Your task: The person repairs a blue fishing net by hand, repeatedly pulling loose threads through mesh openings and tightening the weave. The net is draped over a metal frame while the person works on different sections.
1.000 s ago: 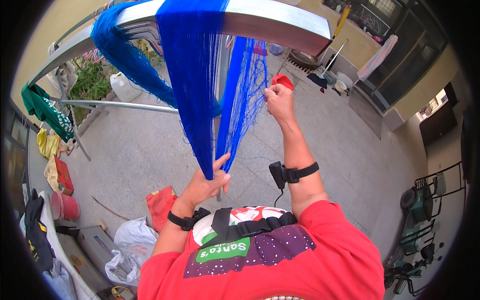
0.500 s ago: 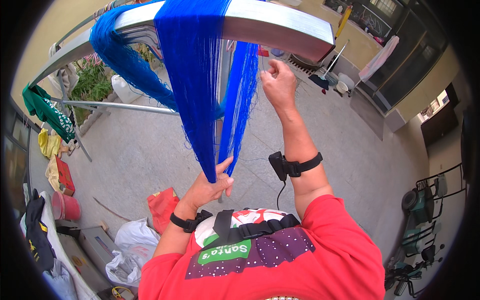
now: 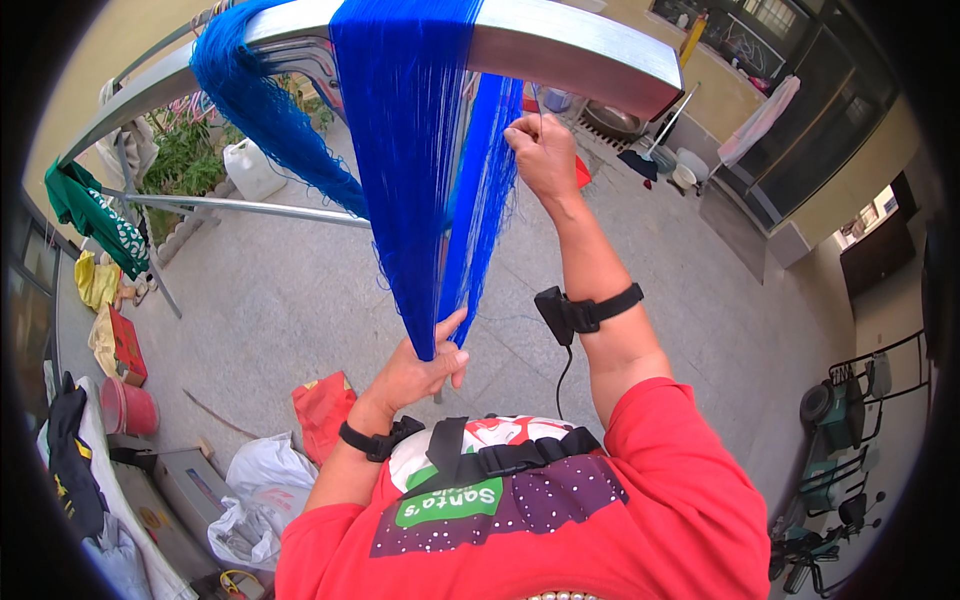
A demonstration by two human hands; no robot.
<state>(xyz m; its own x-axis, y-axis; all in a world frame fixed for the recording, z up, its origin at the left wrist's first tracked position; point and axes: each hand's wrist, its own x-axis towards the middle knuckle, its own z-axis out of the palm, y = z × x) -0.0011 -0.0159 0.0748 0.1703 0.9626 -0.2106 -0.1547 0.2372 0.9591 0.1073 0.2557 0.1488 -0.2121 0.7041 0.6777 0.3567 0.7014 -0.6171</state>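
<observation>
A deep blue skein of thread (image 3: 400, 120) drapes over a silver metal bar (image 3: 570, 55) and narrows downward into my left hand (image 3: 425, 365), whose curled fingers are hooked through its bottom loop, the index partly extended. The skein's brighter rear strands (image 3: 480, 190) run up on the right, with loose wisps along their edge. My right hand (image 3: 540, 150) is raised beside those strands below the bar, thumb and forefinger pinched at their edge on fine threads that are hard to make out. A lighter teal-blue hank (image 3: 260, 110) hangs over the same bar to the left.
Green cloth (image 3: 95, 215) hangs from the stand's left. Plants (image 3: 185, 165) and a white jug (image 3: 250, 168) are behind. Bags (image 3: 320, 410), a red bucket (image 3: 127, 405) and metal boxes (image 3: 180, 490) lie at lower left. Brooms and basins (image 3: 680, 165) are at back right; a scooter (image 3: 840, 520) stands at right.
My right hand has moved up and slightly left along the rear strands, which spread less widely than a second ago. My left hand stays at the bottom loop.
</observation>
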